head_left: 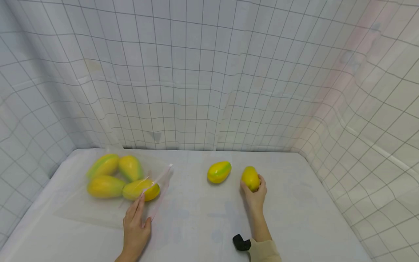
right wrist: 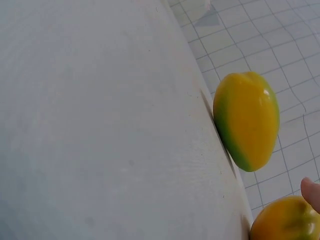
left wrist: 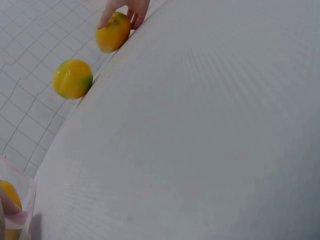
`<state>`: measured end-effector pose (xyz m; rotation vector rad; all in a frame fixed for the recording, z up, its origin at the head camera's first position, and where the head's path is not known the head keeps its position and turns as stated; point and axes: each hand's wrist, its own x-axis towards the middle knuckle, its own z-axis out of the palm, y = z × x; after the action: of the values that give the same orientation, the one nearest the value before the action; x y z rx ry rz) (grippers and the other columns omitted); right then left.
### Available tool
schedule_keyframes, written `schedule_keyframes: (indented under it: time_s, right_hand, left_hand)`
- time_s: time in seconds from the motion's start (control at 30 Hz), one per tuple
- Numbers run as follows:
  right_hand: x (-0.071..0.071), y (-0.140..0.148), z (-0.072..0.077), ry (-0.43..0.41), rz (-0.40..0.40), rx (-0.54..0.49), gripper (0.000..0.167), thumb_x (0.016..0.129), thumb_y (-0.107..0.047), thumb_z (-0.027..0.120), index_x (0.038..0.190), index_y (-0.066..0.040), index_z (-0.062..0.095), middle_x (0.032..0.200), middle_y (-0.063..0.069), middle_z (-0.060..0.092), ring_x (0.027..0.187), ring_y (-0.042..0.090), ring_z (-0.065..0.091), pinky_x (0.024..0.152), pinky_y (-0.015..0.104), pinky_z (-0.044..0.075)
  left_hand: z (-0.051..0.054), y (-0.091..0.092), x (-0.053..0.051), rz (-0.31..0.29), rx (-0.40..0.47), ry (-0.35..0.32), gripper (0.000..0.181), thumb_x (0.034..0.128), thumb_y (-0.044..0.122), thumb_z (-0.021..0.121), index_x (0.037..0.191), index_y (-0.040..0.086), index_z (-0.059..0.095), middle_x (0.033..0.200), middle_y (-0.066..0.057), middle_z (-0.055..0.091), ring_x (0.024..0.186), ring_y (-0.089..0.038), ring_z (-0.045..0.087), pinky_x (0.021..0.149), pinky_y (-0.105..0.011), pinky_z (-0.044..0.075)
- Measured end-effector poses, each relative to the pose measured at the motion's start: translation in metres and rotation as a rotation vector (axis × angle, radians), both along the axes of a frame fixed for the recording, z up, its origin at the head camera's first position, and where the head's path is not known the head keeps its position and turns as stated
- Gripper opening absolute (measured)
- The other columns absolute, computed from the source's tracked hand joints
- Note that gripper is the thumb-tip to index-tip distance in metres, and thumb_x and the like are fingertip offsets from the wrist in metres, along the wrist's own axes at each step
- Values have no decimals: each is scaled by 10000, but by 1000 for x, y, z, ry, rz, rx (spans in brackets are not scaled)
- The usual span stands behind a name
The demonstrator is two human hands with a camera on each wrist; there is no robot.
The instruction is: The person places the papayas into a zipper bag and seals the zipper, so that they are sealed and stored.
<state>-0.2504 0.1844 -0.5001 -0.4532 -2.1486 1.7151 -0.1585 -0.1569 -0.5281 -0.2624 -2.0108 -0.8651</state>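
My right hand grips a yellow mango on the right of the white table, thumb on one side and fingers on the other. The same mango shows at the lower corner of the right wrist view, beside my thumb. Left of it lies a loose yellow-green mango. My left hand rests with straight fingers on a clear plastic bag near its pink-edged mouth. Inside the bag lie several mangoes; the nearest one is by my left fingertips. My left palm is hidden.
Gridded white curtains hang behind the table and along both sides. A black wrist-worn device sits beside my right sleeve.
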Motion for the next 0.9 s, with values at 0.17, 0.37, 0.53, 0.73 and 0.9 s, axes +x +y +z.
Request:
schedule_keyframes:
  time_s: [0.17, 0.37, 0.53, 0.73, 0.9]
  right_hand:
    - [-2, 2, -1, 20, 3, -5, 690, 797, -189, 690, 1364, -59, 317, 1336, 214, 292, 1186, 345, 336, 992, 499, 249]
    - [-1, 3, -1, 10, 2, -31, 669, 829, -153, 649, 1385, -56, 290, 1363, 233, 279, 1209, 367, 338, 996, 498, 261]
    - [1, 1, 3, 10, -10, -158, 707, 845, -117, 622, 1398, -39, 187, 1363, 253, 286, 1216, 386, 352, 994, 481, 302]
    - [3, -3, 13, 59, -17, -244, 674, 841, -83, 621, 1368, -8, 207, 1406, 216, 271, 1256, 347, 331, 1016, 443, 307]
    - [6, -14, 26, 120, 19, -256, 630, 827, -72, 639, 1342, -10, 280, 1390, 164, 333, 1228, 294, 371, 1013, 420, 310]
  left_hand:
    - [0, 0, 0, 17, -7, -10, 912, 426, -229, 638, 1302, -54, 457, 1253, -239, 499, 1129, -327, 421, 879, -242, 249]
    - [0, 0, 1, 17, -5, -30, 881, 442, -218, 634, 1293, -69, 460, 1241, -257, 499, 1177, -260, 408, 884, -231, 241]
    - [-1, 0, 0, 14, -8, 4, 906, 420, -224, 640, 1293, -54, 469, 1233, -245, 509, 1120, -306, 427, 902, -226, 242]
    - [-2, 0, -1, 15, -4, 18, 931, 398, -239, 662, 1290, -50, 475, 1238, -233, 510, 1110, -308, 430, 941, -172, 205]
    - [-2, 0, 0, 18, -1, -4, 938, 405, -245, 665, 1300, -48, 464, 1249, -232, 500, 1142, -269, 415, 928, -173, 200]
